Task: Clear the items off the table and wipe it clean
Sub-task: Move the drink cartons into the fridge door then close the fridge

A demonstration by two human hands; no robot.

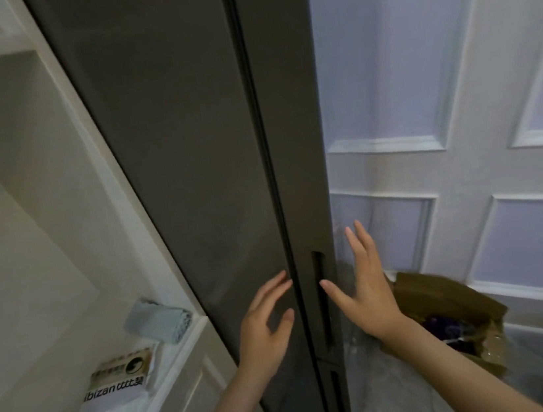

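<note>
tall grey fridge door (186, 148), matte; L hand (265, 327), R hand (366, 292) flat, fingers spread, nothing held

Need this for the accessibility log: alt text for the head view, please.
Two open hands reach for a tall dark grey fridge door: the left hand lies flat near the door seam, the right hand has its thumb at the recessed handle slot. A white shelf with a rolled cloth stands left, a brown paper bag right.
</note>
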